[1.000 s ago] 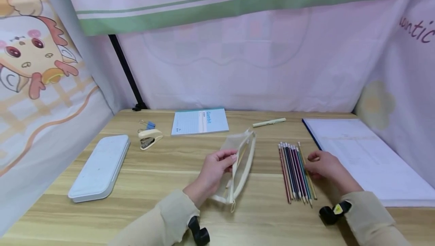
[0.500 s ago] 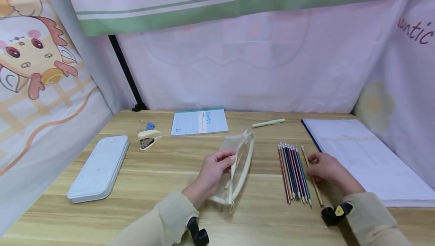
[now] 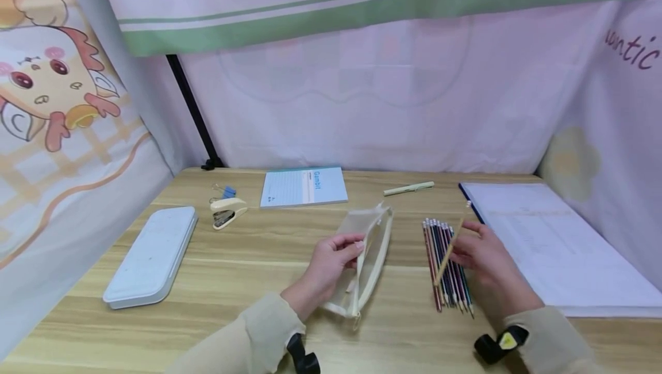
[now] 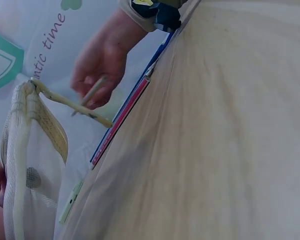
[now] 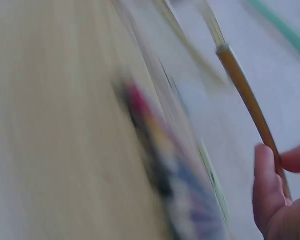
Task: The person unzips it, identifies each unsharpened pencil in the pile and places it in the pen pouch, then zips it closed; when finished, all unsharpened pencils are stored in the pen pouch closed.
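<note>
My left hand (image 3: 331, 265) grips the near side of a cream mesh zip pencil pouch (image 3: 376, 270), whose mouth gapes towards the right. At least one light pencil shows inside through the mesh. My right hand (image 3: 488, 259) pinches a yellow pencil (image 3: 447, 256) between thumb and fingers, lifted and tilted, its eraser end up. Below it a row of several dark pencils (image 3: 458, 285) lies side by side on the table. In the right wrist view the yellow pencil (image 5: 247, 97) is held above that row, which is blurred there.
A white pencil box (image 3: 150, 256) lies at the left, near a cream stapler (image 3: 230, 210) and a blue binder clip (image 3: 228, 191). Towards the back are a blue notebook (image 3: 304, 187) and a pale green pen (image 3: 408, 188). Stacked white paper (image 3: 553, 242) lies right.
My right hand has drawn the yellow pencil away from the row's right side, then picked it up and brought it leftwards over the row. The left hand and pouch have shifted slightly right.
</note>
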Motion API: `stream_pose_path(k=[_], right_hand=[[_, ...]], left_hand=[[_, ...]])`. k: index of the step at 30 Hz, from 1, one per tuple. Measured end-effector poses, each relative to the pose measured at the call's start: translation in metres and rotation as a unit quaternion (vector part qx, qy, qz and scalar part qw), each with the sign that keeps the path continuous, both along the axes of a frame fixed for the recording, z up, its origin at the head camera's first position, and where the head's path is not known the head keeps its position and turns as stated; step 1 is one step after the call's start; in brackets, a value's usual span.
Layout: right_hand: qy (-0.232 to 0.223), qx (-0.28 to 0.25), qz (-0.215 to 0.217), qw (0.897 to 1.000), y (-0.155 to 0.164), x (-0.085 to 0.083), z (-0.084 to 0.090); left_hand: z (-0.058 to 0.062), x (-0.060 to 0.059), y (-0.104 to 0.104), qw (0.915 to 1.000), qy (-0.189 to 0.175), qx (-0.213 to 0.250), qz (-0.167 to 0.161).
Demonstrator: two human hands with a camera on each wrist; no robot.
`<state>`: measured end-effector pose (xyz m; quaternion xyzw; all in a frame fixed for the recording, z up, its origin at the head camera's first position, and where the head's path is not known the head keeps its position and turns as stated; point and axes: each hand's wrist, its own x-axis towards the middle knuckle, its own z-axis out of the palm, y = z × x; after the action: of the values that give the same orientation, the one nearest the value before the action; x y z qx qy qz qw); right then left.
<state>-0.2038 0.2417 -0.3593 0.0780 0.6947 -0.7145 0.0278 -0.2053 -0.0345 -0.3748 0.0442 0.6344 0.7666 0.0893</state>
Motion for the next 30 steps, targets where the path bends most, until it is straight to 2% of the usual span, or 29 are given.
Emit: stream_pose_path(k=[2,4,10,22,30], right_hand=[[0.012,-0.043,-0.007,0.999,-0.019,0.002,0.002],[0.015,-0.057,-0.011,0.998,-0.038,0.005,0.004],[0.010,-0.070,-0.016,0.997,-0.083,0.011,0.003],[-0.011,-0.037,0.011,0.999,-0.128,0.020,-0.010],[-0.022,0.002,0.022,1.000,-0.130,0.023,-0.011]], left_hand=[[0.000,0.000,0.003,1.0000,0.000,0.002,-0.002],[0.000,0.001,0.006,1.0000,0.004,0.003,-0.005],[-0.001,0.004,0.013,0.9998,0.014,0.011,-0.012],[0.000,0.006,0.017,0.9994,0.028,0.019,0.010],[-0.001,0.005,0.017,0.9993,0.031,0.017,0.013]])
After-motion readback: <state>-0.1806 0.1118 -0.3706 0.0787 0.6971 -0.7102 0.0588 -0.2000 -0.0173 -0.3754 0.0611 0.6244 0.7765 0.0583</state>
